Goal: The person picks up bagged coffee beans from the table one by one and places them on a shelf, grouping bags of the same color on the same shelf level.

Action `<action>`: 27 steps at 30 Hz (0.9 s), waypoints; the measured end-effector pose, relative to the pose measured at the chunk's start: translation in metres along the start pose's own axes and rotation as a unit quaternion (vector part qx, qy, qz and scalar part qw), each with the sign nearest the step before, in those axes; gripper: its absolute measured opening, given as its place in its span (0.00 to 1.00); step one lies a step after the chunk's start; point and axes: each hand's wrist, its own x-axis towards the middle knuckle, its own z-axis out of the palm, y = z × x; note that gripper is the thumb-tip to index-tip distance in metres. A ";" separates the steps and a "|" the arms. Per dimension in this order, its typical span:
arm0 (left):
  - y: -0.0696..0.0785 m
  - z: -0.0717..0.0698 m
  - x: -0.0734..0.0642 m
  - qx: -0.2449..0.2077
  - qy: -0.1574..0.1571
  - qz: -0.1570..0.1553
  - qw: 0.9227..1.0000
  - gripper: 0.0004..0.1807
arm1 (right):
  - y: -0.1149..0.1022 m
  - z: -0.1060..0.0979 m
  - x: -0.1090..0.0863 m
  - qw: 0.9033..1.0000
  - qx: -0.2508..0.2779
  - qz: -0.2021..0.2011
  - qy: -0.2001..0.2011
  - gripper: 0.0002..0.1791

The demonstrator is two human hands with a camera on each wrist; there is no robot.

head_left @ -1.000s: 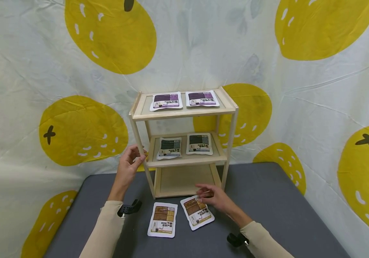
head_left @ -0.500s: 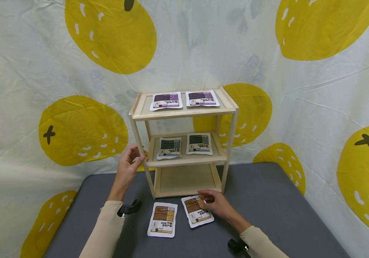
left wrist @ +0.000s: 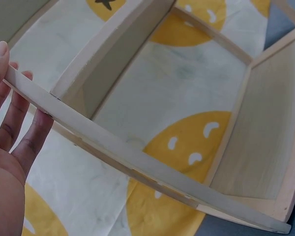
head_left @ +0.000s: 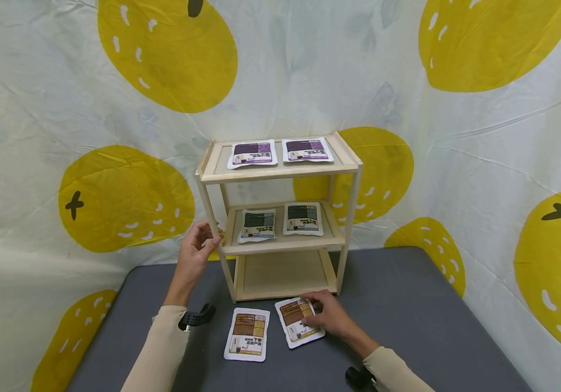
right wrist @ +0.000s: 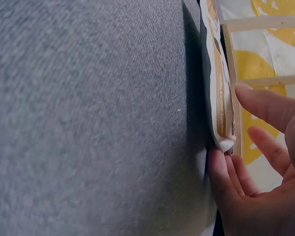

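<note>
In the head view, my left hand [head_left: 196, 250] grips the left front post of a small wooden shelf rack [head_left: 285, 249]. Its thumb lies on one side of the post [left wrist: 113, 135] and the fingers on the other, as the left wrist view shows. My right hand [head_left: 330, 316] is at the right edge of a brown-and-white pouch [head_left: 294, 318] lying on the table. In the right wrist view, a fingertip touches the end of that pouch [right wrist: 221, 108], while the thumb is beside its printed face. A second brown-and-white pouch [head_left: 247, 335] lies to the left.
Two purple-and-white pouches, one left [head_left: 253, 153] and one right [head_left: 307, 149], lie on the top shelf. Two dark green pouches, left [head_left: 258, 225] and right [head_left: 303, 219], lie on the middle shelf. The bottom shelf [head_left: 280, 272] is bare. A patterned cloth [head_left: 280, 65] hangs behind.
My right hand has come down and slightly toward me onto the right brown-and-white pouch, which has shifted a little. My left hand keeps its hold on the post.
</note>
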 end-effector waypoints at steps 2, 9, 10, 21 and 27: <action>-0.001 0.000 0.000 0.002 0.000 0.001 1.000 0.18 | -0.002 0.003 0.000 1.000 -0.013 -0.004 0.006 0.31; -0.001 0.000 0.000 -0.001 -0.001 0.000 1.000 0.18 | -0.009 0.013 -0.004 0.998 -0.040 0.030 0.034 0.29; -0.001 0.000 0.000 -0.001 -0.002 0.001 1.000 0.18 | -0.010 0.013 -0.004 0.998 -0.040 0.031 0.036 0.29; 0.000 0.000 -0.002 -0.007 0.005 -0.014 1.000 0.20 | -0.007 0.008 -0.007 0.997 0.049 0.032 -0.046 0.23; 0.001 0.001 0.000 -0.010 0.005 -0.010 1.000 0.20 | -0.014 0.005 -0.004 0.995 0.064 0.040 -0.062 0.22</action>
